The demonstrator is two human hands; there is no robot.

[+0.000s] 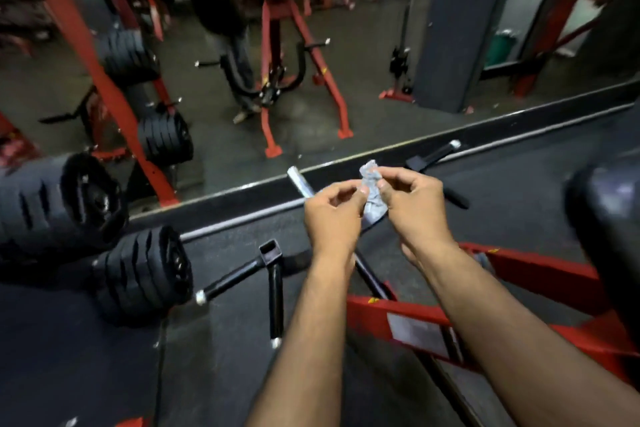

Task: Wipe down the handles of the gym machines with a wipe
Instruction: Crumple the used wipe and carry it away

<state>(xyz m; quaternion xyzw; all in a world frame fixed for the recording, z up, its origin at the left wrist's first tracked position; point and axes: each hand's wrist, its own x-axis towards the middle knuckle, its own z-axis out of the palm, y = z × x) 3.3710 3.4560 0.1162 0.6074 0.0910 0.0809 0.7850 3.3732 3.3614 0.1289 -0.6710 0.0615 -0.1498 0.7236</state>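
You hold the wipe (372,192) up between both hands, away from every bar. Your left hand (334,215) pinches its near edge with curled fingertips, and your right hand (412,204) pinches the other side, so the two hands sit close together with the crumpled, greyish sheet bunched between them. It looks as though you are unfolding or re-bunching it, not wiping.

Just beyond your left hand, a silver-tipped bar (300,181) pokes out, partly hidden behind your knuckles. Below and to the left of your left forearm lies a black handle with a chrome end (228,282), and beyond your right hand another black handle (434,155) angles away. None of them touches the wipe now, and you cannot tell from their look whether any is already clean. Judge the wiping as mostly ahead.
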